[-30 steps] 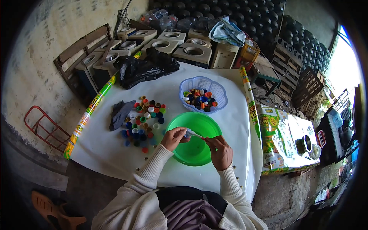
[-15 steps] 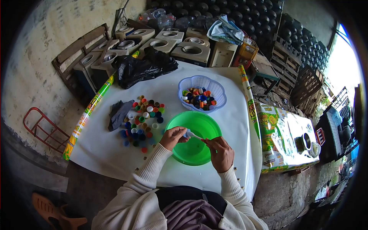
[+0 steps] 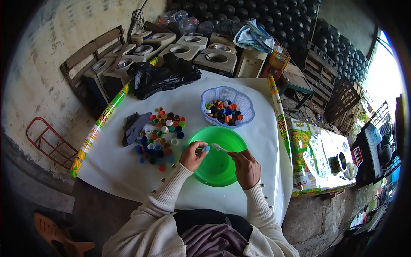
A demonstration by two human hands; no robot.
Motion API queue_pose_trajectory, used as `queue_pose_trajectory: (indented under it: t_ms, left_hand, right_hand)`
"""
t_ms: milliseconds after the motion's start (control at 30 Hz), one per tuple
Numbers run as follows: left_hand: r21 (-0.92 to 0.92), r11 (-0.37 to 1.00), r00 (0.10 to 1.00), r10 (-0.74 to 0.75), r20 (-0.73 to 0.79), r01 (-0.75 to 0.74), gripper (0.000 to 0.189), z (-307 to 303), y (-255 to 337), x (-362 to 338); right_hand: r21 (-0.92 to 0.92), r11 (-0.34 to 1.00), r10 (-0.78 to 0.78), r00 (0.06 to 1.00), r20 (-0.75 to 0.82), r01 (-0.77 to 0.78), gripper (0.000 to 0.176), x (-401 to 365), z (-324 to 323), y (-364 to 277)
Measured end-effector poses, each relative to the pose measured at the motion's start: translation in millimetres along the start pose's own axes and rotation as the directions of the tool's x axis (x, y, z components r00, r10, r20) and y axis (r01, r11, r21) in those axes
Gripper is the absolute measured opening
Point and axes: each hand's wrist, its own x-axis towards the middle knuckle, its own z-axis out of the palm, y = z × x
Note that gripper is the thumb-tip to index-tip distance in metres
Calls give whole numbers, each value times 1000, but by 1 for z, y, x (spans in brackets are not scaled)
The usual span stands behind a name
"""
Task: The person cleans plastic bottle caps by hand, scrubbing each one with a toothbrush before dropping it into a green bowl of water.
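Observation:
Over the left part of a green basin (image 3: 233, 136), my left hand (image 3: 192, 156) pinches a light blue bottle cap (image 3: 206, 148). My right hand (image 3: 247, 168) grips a toothbrush (image 3: 220, 148) by its handle, its pale head pointing left, a short gap away from the cap. Water seems to lie in the basin below, though its depth cannot be made out. Many loose bottle caps (image 3: 159, 146) in mixed colours lie left of the basin. Behind it, a lilac plastic basket (image 3: 246, 98) holds more coloured caps. A dark grey cloth (image 3: 135, 128) lies beside the loose caps.
A black plastic bag (image 3: 165, 76) lies at the far left of the white-covered table (image 3: 180, 105). Stove-like blocks with round holes (image 3: 180, 50) stand behind. To the right is a low table (image 3: 319, 150) with a metal ring on it. An orange chair (image 3: 60, 235) is at lower left.
The toothbrush head has come away from the blue cap, moving slightly right and up. The cap has turned a little in my left fingers. The view has shifted slightly.

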Motion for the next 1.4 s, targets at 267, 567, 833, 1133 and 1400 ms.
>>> queue_pose_trajectory:
  t_ms: [267,567,833,1133,1400]
  left_hand:
    - [103,995,996,-15,93,6,44,6,10,1]
    - [5,999,994,-52,100,52,28,-5,12,5]
    - [-377,900,974,-178,139,218,32,-3,-6,15]
    - [-348,898,952,-193,237,269,33,2,-5,21]
    - [-311,902,938,-219,268,299,31,6,-9,25]
  right_hand:
    - [47,999,-25,998,64,22,14,-3,-7,1]
    - [-223,955,-168,975,144,198,10,-2,30,39]
    - [55,995,-79,997,-2,79,12,1,4,9]
    - [43,992,-125,988,93,121,12,-6,-4,9]
    - [13,995,-100,994,-40,100,15,-7,-1,13]
